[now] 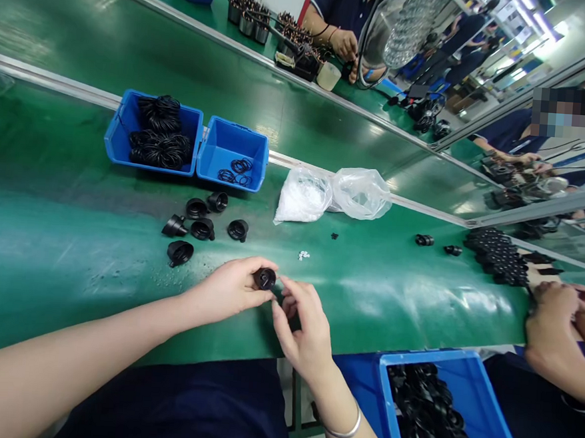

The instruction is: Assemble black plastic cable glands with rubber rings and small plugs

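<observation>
My left hand (235, 285) is closed around a black, round, hollow plastic part (266, 279), its open end facing up towards me. Close against its right side is my right hand (302, 323), index finger and thumb apart at the part's edge and the other fingers curled; I see nothing held in it. Several similar black plastic parts (202, 229) lie on the green table to the left. Beyond my hands are a few small white pieces (303, 254) and a little cluster of tiny black pieces (334, 236).
Behind stand a blue bin of black rings (160, 150), a blue bin with fewer rings (233, 151) and clear plastic bags (304, 194). A blue crate (497, 400) of black parts is at lower right. A co-worker's hands (559, 308) work beside stacked black parts (495, 255).
</observation>
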A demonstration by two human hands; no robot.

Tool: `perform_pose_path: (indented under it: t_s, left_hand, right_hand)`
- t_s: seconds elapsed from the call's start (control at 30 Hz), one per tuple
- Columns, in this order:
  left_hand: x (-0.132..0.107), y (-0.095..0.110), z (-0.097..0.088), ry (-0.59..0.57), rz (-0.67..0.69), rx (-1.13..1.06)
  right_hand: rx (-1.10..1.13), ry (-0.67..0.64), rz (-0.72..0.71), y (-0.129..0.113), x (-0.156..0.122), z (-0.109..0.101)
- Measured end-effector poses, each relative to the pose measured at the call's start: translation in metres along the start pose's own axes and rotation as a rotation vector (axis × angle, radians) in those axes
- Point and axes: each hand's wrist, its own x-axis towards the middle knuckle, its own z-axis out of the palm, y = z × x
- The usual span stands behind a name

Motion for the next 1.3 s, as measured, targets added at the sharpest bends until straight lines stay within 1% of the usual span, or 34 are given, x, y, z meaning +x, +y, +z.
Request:
perform_pose_path:
  t_s: [0.07, 0.1, 0.2, 0.3, 0.43, 0.5, 0.57, 0.6, 0.63, 0.67, 0.7, 0.73, 0.8, 0.83, 0.87, 0.93, 0.97, 1.03, 1.1, 1.17, 1.2, 1.3]
  left_hand:
    - [-0.001, 0.001, 0.001, -0.011, 0.009, -0.010]
    - [-0.001, 0.002, 0.001, -0.015, 0.015, -0.001]
    - [-0.001, 0.005, 0.001, -0.021, 0.035, 0.045]
    - [-0.003, 0.005, -0.001, 0.007, 0.062, 0.188]
    - [-0.004, -0.001, -0.004, 0.040, 0.034, 0.316]
    - [-0.005, -0.005, -0.003, 0.016, 0.047, 0.396]
    - [-0.007, -0.006, 0.000, -0.015, 0.097, 0.501]
    - [-0.007, -0.005, 0.000, -0.025, 0.119, 0.558]
    - [-0.008, -0.004, 0.001, -0.021, 0.143, 0.622]
    - [-0.008, -0.002, 0.000, 0.001, 0.177, 0.699]
    - [-0.008, 0.000, -0.001, 0.046, 0.228, 0.790]
    - [-0.007, 0.003, -0.004, 0.110, 0.296, 0.894]
    - [-0.002, 0.008, -0.012, 0.270, 0.428, 1.120]
    - [0.000, 0.010, -0.017, 0.342, 0.462, 1.223]
    - [0.003, 0.011, -0.022, 0.407, 0.469, 1.312]
    - [0.007, 0.012, -0.030, 0.492, 0.438, 1.450]
    - [0.008, 0.011, -0.032, 0.519, 0.418, 1.503]
    - [0.009, 0.010, -0.035, 0.546, 0.389, 1.585]
    - [0.007, 0.009, -0.037, 0.549, 0.369, 1.643]
    - [0.005, 0.010, -0.038, 0.527, 0.367, 1.687]
    - [0.004, 0.011, -0.039, 0.504, 0.371, 1.702]
    - [0.004, 0.015, -0.039, 0.421, 0.389, 1.721]
  right_hand:
    - [0.053, 0.072, 0.035, 0.001, -0.002, 0.000]
    - [0.060, 0.082, 0.040, 0.001, -0.002, 0.000]
    - [0.007, 0.023, 0.024, -0.003, 0.003, 0.000]
    - [-0.134, -0.077, -0.086, -0.008, 0.011, -0.001]
    - [-0.351, -0.130, -0.260, -0.009, 0.016, -0.001]
    - [-0.393, -0.142, -0.323, -0.007, 0.017, -0.003]
    - [-0.354, -0.145, -0.359, -0.001, 0.018, -0.009]
    - [-0.306, -0.132, -0.332, 0.005, 0.019, -0.014]
    - [-0.253, -0.100, -0.261, 0.014, 0.021, -0.020]
    - [-0.204, -0.048, -0.143, 0.026, 0.023, -0.029]
    - [-0.161, 0.025, 0.012, 0.041, 0.025, -0.039]
    - [-0.137, 0.125, 0.196, 0.059, 0.028, -0.051]
    - [-0.092, 0.333, 0.505, 0.100, 0.034, -0.078]
    - [-0.065, 0.438, 0.631, 0.121, 0.037, -0.092]
    - [-0.069, 0.506, 0.684, 0.141, 0.038, -0.106]
    - [-0.073, 0.613, 0.750, 0.172, 0.038, -0.128]
    - [-0.072, 0.656, 0.772, 0.184, 0.037, -0.136]
    - [-0.058, 0.712, 0.801, 0.196, 0.034, -0.143]
    - [-0.040, 0.714, 0.797, 0.196, 0.031, -0.141]
    - [-0.014, 0.654, 0.754, 0.187, 0.030, -0.131]
    - [0.008, 0.597, 0.721, 0.180, 0.031, -0.124]
    - [0.095, 0.357, 0.596, 0.150, 0.039, -0.099]
